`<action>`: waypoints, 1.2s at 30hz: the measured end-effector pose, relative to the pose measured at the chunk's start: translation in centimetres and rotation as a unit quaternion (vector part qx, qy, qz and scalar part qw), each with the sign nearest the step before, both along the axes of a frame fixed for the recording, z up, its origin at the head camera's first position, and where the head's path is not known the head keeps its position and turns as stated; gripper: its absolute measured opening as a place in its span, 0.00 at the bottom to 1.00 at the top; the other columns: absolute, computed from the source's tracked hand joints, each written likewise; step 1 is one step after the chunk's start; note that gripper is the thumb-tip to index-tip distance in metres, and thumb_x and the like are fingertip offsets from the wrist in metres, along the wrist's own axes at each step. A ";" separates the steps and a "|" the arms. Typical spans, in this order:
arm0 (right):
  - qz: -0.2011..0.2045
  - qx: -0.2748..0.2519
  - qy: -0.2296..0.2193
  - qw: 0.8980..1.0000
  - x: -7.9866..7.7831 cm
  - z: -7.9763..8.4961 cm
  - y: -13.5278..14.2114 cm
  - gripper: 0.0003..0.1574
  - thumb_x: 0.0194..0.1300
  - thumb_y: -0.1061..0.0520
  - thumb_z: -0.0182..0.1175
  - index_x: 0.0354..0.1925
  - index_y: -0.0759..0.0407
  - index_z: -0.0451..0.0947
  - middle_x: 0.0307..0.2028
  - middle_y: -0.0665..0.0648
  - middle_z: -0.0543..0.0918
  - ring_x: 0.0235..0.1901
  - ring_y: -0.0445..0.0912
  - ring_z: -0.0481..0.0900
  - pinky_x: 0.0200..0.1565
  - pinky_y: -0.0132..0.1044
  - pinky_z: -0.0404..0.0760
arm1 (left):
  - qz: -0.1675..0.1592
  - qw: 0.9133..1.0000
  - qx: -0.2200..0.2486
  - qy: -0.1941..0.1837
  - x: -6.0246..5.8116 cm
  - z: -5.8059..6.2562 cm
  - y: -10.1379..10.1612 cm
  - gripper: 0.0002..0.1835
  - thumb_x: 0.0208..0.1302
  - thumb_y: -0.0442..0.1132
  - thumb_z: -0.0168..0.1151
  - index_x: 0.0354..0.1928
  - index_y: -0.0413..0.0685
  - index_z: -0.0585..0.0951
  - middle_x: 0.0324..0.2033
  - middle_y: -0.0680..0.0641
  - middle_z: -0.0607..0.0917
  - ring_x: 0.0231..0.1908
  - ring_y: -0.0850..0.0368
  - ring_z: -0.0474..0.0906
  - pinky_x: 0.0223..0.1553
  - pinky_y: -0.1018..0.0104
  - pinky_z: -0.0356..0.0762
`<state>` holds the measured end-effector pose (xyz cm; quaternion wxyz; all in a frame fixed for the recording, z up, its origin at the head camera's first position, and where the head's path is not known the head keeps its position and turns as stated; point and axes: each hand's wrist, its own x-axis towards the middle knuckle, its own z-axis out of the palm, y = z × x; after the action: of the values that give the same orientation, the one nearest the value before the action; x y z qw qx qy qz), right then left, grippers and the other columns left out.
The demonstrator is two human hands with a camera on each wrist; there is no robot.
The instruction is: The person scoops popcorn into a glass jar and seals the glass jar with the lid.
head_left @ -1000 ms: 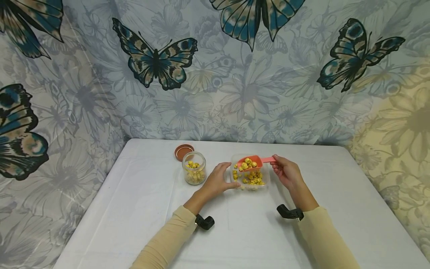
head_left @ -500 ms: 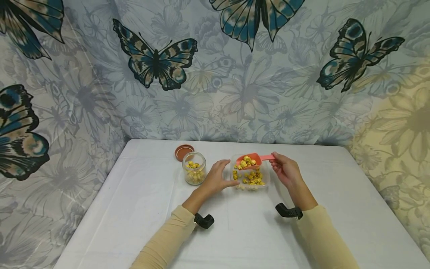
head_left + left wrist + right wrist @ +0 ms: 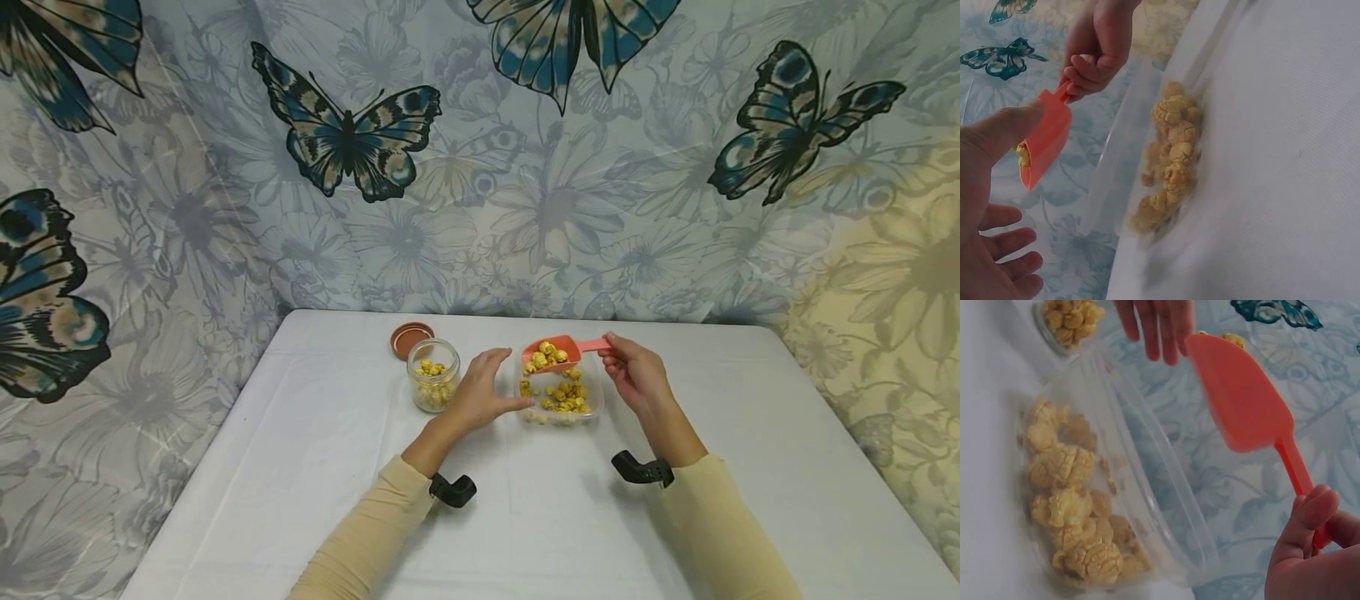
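Observation:
My right hand (image 3: 636, 375) pinches the handle of a coral-red scoop (image 3: 1241, 400) between thumb and fingers. Yellow popcorn (image 3: 546, 357) fills the scoop, which is raised over a clear plastic container (image 3: 596, 408). More popcorn (image 3: 1072, 506) lies inside that container. On its left side my left hand (image 3: 480, 396) hovers with thumb and fingers spread, holding nothing; its thumb overlaps the scoop in the left wrist view. Just left of this hand stands an uncapped glass jar (image 3: 433, 387), partly filled with popcorn.
A brown jar lid (image 3: 411, 340) lies behind the jar on the white-covered table (image 3: 510, 517). A butterfly-print cloth (image 3: 480, 233) hangs along the table's back edge.
The loaded scoop and right hand have risen a little and shifted left. My left hand has also drawn slightly up and left, its fingers still spread.

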<state>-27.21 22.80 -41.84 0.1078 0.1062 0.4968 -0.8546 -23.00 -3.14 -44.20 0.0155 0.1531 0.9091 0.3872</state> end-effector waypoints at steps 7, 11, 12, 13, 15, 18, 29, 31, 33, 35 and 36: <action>-0.006 -0.014 0.013 1.000 -0.1 0.4 -0.7 0.07 0.63 0.56 0.55 0.33 0.58 0.79 0.20 0.51 0.82 0.18 0.38 0.76 0.21 0.23 0.77 | 0.007 1.000 0.009 0.018 0.2 1.0 -0.4 0.47 0.45 0.61 0.66 0.66 0.51 0.60 0.65 0.47 0.62 0.66 0.49 0.56 0.62 0.50 0.63; -0.007 -0.018 0.017 1.000 -0.1 0.7 -1.1 0.07 0.62 0.56 0.55 0.35 0.59 0.78 0.20 0.52 0.83 0.18 0.38 0.76 0.22 0.23 0.77 | 0.019 0.999 0.021 0.027 0.3 1.8 -0.8 0.46 0.45 0.61 0.66 0.66 0.52 0.60 0.64 0.48 0.62 0.66 0.50 0.56 0.61 0.50 0.63; -0.007 -0.021 0.018 1.000 -0.1 0.7 -1.2 0.07 0.62 0.56 0.56 0.35 0.59 0.78 0.20 0.52 0.83 0.18 0.38 0.76 0.22 0.23 0.77 | 0.023 0.999 0.023 0.028 0.4 2.0 -0.9 0.46 0.45 0.61 0.66 0.66 0.53 0.60 0.64 0.48 0.62 0.66 0.50 0.56 0.61 0.49 0.64; -0.008 -0.023 0.018 1.000 -0.1 0.8 -1.3 0.07 0.62 0.56 0.56 0.34 0.59 0.78 0.20 0.52 0.83 0.17 0.38 0.76 0.22 0.23 0.77 | 0.025 0.999 0.027 0.029 0.4 2.2 -1.1 0.46 0.45 0.60 0.66 0.66 0.53 0.60 0.64 0.48 0.62 0.66 0.50 0.56 0.61 0.49 0.64; -0.005 -0.031 0.021 0.999 -0.2 0.9 -1.5 0.07 0.62 0.57 0.56 0.33 0.59 0.79 0.19 0.52 0.83 0.17 0.38 0.76 0.21 0.23 0.77 | 0.029 0.999 0.030 0.028 0.3 2.6 -1.3 0.46 0.45 0.60 0.66 0.66 0.54 0.60 0.64 0.48 0.62 0.65 0.50 0.56 0.61 0.48 0.64; 0.004 -0.044 0.030 0.999 -0.2 1.1 -1.9 0.08 0.62 0.58 0.55 0.32 0.60 0.79 0.19 0.53 0.83 0.16 0.38 0.77 0.21 0.23 0.76 | 0.033 0.999 0.023 0.032 0.2 3.0 -1.7 0.46 0.45 0.60 0.66 0.66 0.54 0.60 0.64 0.48 0.62 0.65 0.50 0.57 0.61 0.48 0.64; 0.015 -0.045 0.044 0.998 -0.7 2.3 -3.3 0.08 0.63 0.57 0.54 0.32 0.60 0.78 0.19 0.53 0.83 0.18 0.38 0.78 0.22 0.23 0.77 | 0.058 0.997 0.018 0.043 -0.2 4.2 -3.3 0.46 0.45 0.60 0.67 0.66 0.54 0.60 0.64 0.48 0.62 0.65 0.49 0.56 0.61 0.47 0.63; 0.017 -0.050 0.043 0.998 -0.8 2.5 -3.6 0.09 0.63 0.58 0.54 0.31 0.60 0.79 0.19 0.53 0.83 0.17 0.38 0.78 0.22 0.23 0.77 | 0.067 0.997 0.017 0.036 -0.2 4.2 -3.5 0.46 0.45 0.60 0.67 0.66 0.55 0.60 0.64 0.49 0.61 0.66 0.50 0.55 0.61 0.47 0.63; 0.019 -0.051 0.043 0.998 -0.8 2.6 -4.0 0.09 0.63 0.57 0.55 0.30 0.60 0.79 0.18 0.53 0.83 0.17 0.38 0.78 0.22 0.23 0.77 | 0.075 0.997 0.020 0.030 -0.2 4.3 -3.8 0.46 0.45 0.60 0.67 0.66 0.56 0.60 0.65 0.49 0.61 0.66 0.50 0.55 0.61 0.46 0.63; 0.020 -0.054 0.043 0.997 -0.8 2.7 -4.3 0.08 0.63 0.58 0.55 0.31 0.59 0.79 0.18 0.53 0.83 0.17 0.38 0.78 0.22 0.23 0.77 | 0.079 0.996 0.016 0.030 -0.1 4.4 -3.9 0.47 0.44 0.61 0.66 0.66 0.56 0.59 0.65 0.49 0.60 0.66 0.50 0.54 0.60 0.45 0.63; 0.022 -0.054 0.045 0.997 -0.8 2.7 -4.5 0.08 0.63 0.58 0.55 0.31 0.59 0.79 0.18 0.53 0.83 0.17 0.38 0.78 0.22 0.23 0.77 | 0.081 0.996 0.013 0.031 -0.1 4.4 -4.0 0.47 0.44 0.61 0.66 0.66 0.56 0.59 0.65 0.49 0.60 0.66 0.49 0.55 0.60 0.45 0.63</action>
<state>-28.00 18.32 -39.15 0.1096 0.0513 0.4566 -0.8814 -23.13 -7.15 -39.79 -0.0458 0.0907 0.9134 0.3941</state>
